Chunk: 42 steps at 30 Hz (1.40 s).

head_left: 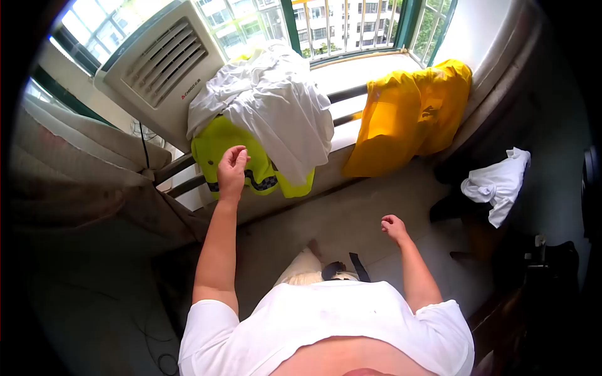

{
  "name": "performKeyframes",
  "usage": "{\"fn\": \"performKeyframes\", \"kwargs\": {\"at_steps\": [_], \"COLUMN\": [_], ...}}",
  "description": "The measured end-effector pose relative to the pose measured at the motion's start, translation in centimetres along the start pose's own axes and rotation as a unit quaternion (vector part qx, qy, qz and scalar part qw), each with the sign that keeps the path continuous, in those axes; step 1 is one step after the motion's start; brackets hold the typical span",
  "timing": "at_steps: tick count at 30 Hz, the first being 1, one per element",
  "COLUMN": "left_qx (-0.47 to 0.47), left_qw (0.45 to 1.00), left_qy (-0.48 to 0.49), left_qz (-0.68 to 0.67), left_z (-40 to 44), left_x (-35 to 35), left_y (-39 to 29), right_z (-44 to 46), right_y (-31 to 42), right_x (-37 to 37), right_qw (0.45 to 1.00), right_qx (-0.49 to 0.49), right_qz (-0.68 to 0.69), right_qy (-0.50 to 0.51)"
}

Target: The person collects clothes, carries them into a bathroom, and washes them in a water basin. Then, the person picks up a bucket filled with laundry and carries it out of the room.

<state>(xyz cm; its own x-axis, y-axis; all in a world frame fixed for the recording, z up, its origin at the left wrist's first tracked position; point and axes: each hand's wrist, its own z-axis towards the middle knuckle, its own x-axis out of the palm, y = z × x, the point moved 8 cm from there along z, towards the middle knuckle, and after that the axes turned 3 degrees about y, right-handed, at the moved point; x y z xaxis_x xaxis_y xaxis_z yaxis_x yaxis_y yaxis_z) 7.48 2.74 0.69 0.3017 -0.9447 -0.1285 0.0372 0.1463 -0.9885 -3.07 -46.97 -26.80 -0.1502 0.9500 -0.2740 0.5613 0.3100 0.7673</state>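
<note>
My left hand [232, 172] is raised in front of the neon yellow-green garment [216, 145], with fingers curled in and no cloth bunched in them. Whether it brushes the garment I cannot tell. This garment has a dark checkered band and hangs over a rail below the window. A crumpled white cloth [276, 100] lies draped on top of it, partly covering it. Over the floor, to the right of my body, my right hand [394, 228] is loosely closed with nothing visible in it. An orange-yellow garment [401, 119] hangs farther right on the same rail.
A beige slatted appliance [160, 62] stands at the window, left of the cloths. Curtains [69, 163] hang at the left. A white cloth [498, 185] rests on a dark piece of furniture at the right. Cables [150, 341] lie at lower left.
</note>
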Motion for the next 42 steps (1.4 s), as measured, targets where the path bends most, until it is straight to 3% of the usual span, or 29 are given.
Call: {"fn": "performKeyframes", "kwargs": {"at_steps": [2,3,8,11,16,19,24,27,34,37,40,42], "left_qx": [0.09,0.142,0.276,0.311,0.206,0.186,0.146,0.091,0.039,0.084,0.038,0.048], "left_qw": [0.989,0.981,0.905,0.862,0.826,0.763,0.713,0.716,0.741,0.794,0.829,0.82], "left_qy": [-0.027,-0.059,-0.071,-0.045,0.033,-0.008,-0.03,-0.007,-0.067,-0.127,-0.147,-0.171], "left_qz": [0.11,0.116,0.315,0.398,0.523,0.619,0.685,0.692,0.667,0.588,0.539,0.545], "left_z": [-0.1,4.2,9.0,12.0,17.0,18.1,20.4,21.2,21.7,21.9,22.2,22.3], "left_x": [-1.5,1.0,1.2,2.4,4.3,5.3,5.5,5.5,3.6,1.6,0.1,-1.0], "left_y": [-3.3,-4.2,-10.4,-11.7,-10.0,-10.6,-10.1,-8.9,-8.5,-9.3,-10.0,-10.5], "right_z": [-0.9,2.4,3.9,4.8,7.8,8.6,9.3,10.2,12.7,14.0,15.2,15.9], "right_y": [1.5,5.3,9.2,11.6,16.3,21.9,32.3,36.2,39.6,40.4,41.5,42.4], "right_x": [2.5,-0.5,3.3,3.3,2.1,1.6,0.3,-0.9,-2.2,-2.4,-2.3,-2.0], "right_qw": [0.999,0.999,0.997,0.997,0.992,0.981,0.944,0.924,0.905,0.904,0.898,0.888], "right_qx": [-0.026,-0.04,-0.07,-0.071,-0.118,-0.179,-0.301,-0.344,-0.366,-0.364,-0.37,-0.39], "right_qz": [0.028,0.004,0.023,-0.009,-0.021,-0.03,-0.102,-0.121,-0.109,-0.084,-0.065,-0.067], "right_qy": [0.024,0.003,0.026,0.041,0.044,0.063,0.092,0.117,0.189,0.209,0.228,0.234]}}
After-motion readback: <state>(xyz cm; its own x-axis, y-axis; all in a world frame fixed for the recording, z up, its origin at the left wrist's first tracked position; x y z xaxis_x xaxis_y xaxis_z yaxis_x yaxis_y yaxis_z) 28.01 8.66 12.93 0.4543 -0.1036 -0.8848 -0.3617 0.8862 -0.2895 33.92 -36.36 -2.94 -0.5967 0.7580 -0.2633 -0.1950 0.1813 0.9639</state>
